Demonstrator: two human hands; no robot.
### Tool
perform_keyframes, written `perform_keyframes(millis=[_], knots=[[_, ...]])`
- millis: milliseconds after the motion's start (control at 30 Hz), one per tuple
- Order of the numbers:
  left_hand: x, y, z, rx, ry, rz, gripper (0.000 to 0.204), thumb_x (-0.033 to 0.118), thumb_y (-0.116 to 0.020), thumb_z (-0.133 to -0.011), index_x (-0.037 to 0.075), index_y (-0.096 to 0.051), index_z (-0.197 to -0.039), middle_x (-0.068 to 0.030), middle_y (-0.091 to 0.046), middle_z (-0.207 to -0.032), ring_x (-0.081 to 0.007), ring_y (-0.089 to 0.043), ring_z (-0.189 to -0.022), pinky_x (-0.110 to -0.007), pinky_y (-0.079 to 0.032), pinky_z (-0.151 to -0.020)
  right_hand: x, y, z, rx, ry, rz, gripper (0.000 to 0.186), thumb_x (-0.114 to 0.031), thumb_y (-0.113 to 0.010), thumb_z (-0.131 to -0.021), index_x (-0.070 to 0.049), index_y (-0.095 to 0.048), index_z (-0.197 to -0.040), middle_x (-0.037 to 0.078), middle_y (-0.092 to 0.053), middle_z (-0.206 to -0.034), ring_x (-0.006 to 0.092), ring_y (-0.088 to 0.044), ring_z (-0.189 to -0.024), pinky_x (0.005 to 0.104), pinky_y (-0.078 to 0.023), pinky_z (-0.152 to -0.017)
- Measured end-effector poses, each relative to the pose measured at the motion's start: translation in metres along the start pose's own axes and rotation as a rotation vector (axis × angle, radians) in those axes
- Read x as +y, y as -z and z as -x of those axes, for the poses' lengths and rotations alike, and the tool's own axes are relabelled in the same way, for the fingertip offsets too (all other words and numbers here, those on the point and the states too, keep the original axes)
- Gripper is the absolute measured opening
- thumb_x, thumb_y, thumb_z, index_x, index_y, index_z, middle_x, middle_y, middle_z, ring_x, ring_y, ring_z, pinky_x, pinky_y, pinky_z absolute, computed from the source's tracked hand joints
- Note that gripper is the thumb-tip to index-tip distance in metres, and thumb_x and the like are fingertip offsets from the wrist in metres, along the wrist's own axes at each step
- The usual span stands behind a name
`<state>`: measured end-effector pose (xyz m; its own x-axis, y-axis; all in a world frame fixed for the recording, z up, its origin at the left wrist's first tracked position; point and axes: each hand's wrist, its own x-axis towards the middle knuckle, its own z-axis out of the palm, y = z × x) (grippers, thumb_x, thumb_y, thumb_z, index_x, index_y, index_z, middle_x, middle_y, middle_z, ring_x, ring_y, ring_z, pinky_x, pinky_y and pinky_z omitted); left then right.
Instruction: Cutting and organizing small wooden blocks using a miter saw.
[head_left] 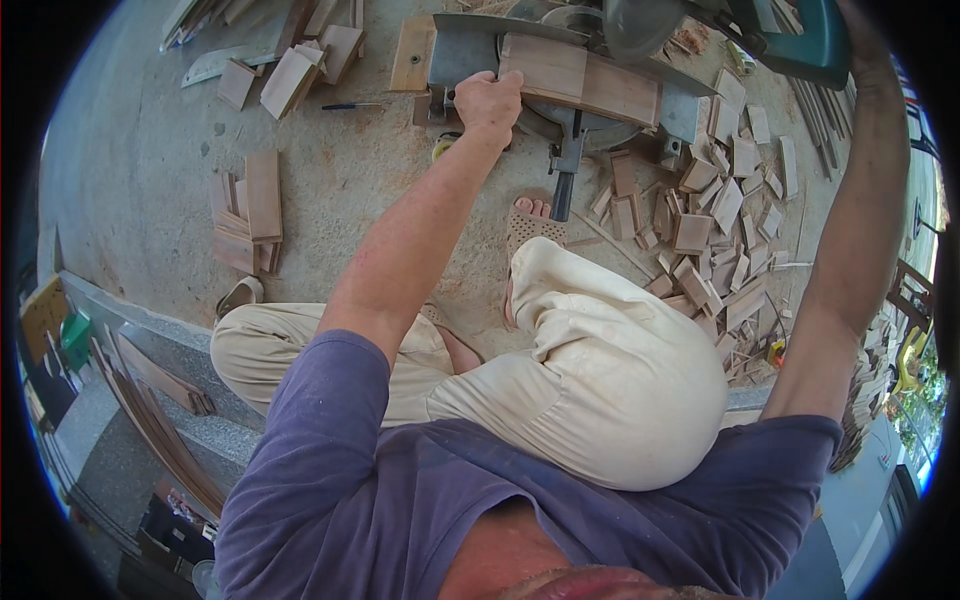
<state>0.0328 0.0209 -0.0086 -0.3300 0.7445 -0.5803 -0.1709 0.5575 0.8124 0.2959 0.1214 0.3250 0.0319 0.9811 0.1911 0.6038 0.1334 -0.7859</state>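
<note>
By the saw point(632, 28), an offcut heap point(692, 234) and perhaps a tape measure point(443, 148).

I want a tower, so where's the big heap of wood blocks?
In the head view, the big heap lies on the ground at the right, spreading from beside the saw toward the person, left of the right forearm.

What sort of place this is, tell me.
Most likely a small woodworking workspace: there is a miter saw, a heap of wood offcuts near it, and a stack of boards off to the left.
</note>
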Motion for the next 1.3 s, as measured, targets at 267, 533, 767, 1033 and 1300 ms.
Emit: perform_keyframes(millis=[267,533,767,1033,1300], knots=[[0.001,0.000,0.000,0.070,-0.058,-0.176,0.022,0.014,-0.076,-0.083,-0.005,-0.066,-0.077,-0.0101,-0.068,-0.072,-0.0164,-0.065,-0.059,-0.033,-0.053,-0.055,0.033,-0.030,0.119,0.037,-0.238,-0.395,0.043,-0.033,-0.062,-0.102,-0.006,-0.057,-0.135,0.012,-0.073,-0.104,0.0162,-0.072,-0.083,0.0317,-0.060,-0.067],[0.000,0.000,0.001,0.077,-0.095,-0.182,0.024,0.017,-0.077,-0.083,-0.005,-0.067,-0.077,-0.0093,-0.067,-0.069,-0.0164,-0.064,-0.057,-0.032,-0.051,-0.054,0.047,-0.042,0.135,0.120,-0.134,-0.321,0.042,-0.035,-0.062,-0.104,-0.008,-0.058,-0.135,0.011,-0.073,-0.099,0.0130,-0.069,-0.081,0.0277,-0.058,-0.065],[-0.001,0.000,0.002,0.082,-0.090,-0.161,0.026,0.017,-0.078,-0.083,-0.003,-0.065,-0.074,-0.0081,-0.066,-0.067,-0.0151,-0.062,-0.057,-0.032,-0.049,-0.053,0.048,-0.045,0.141,0.137,-0.136,-0.351,0.040,-0.035,-0.062,-0.104,-0.008,-0.059,-0.134,0.008,-0.073,-0.095,0.0086,-0.067,-0.078,0.0223,-0.055,-0.062],[0.000,0.001,0.002,0.071,-0.075,-0.156,0.028,0.018,-0.078,-0.083,-0.003,-0.063,-0.072,-0.0065,-0.062,-0.064,-0.0140,-0.058,-0.055,-0.033,-0.046,-0.051,0.047,-0.051,0.151,0.167,-0.105,-0.283,0.039,-0.033,-0.061,-0.105,-0.008,-0.059,-0.135,0.009,-0.073,-0.096,0.0085,-0.067,-0.081,0.0229,-0.055,-0.064],[0.000,0.001,0.002,0.077,-0.087,-0.174,0.028,0.019,-0.079,-0.080,-0.001,-0.063,-0.069,-0.0050,-0.060,-0.062,-0.0132,-0.054,-0.053,-0.034,-0.043,-0.049,0.057,-0.062,0.170,0.223,-0.087,-0.233,0.040,-0.034,-0.059,-0.106,-0.006,-0.058,-0.135,0.009,-0.073,-0.099,0.0100,-0.068,-0.088,0.0225,-0.053,-0.070]])
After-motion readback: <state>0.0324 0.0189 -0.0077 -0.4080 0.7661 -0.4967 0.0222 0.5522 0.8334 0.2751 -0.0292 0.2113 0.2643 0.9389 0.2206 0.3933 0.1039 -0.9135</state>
